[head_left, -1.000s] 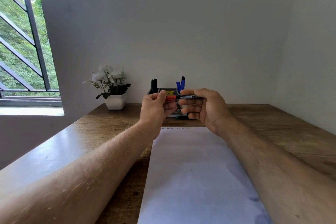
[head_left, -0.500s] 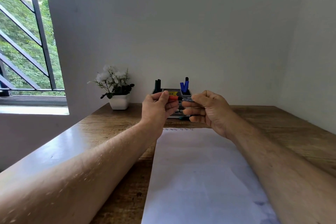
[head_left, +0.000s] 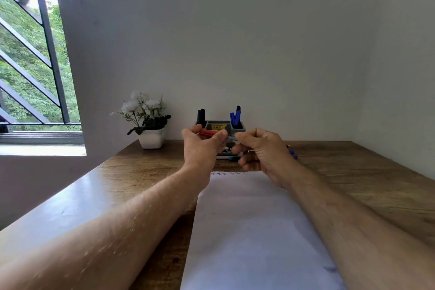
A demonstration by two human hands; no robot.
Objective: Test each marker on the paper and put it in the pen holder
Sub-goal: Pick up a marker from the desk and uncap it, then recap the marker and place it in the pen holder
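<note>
My left hand (head_left: 200, 148) pinches a red marker cap (head_left: 208, 132) between thumb and fingers. My right hand (head_left: 261, 150) grips the marker body (head_left: 247, 151), which is mostly hidden in the fist and blurred. Both hands hover above the far end of the white paper (head_left: 247, 219), just in front of the grey pen holder (head_left: 221, 125). The holder has black markers (head_left: 201, 115) in its left slot and blue markers (head_left: 235, 116) in its right slot. Small test marks (head_left: 228, 173) line the paper's far edge.
The wooden desk (head_left: 353, 172) runs to the white wall. A white pot of flowers (head_left: 150, 134) stands left of the holder. A bluish object (head_left: 293, 153) lies on the desk behind my right hand. A barred window (head_left: 35, 66) is at the left.
My hands have pulled apart: the red cap stays in the left hand, while the right hand has dropped lower and to the right with the marker body.
</note>
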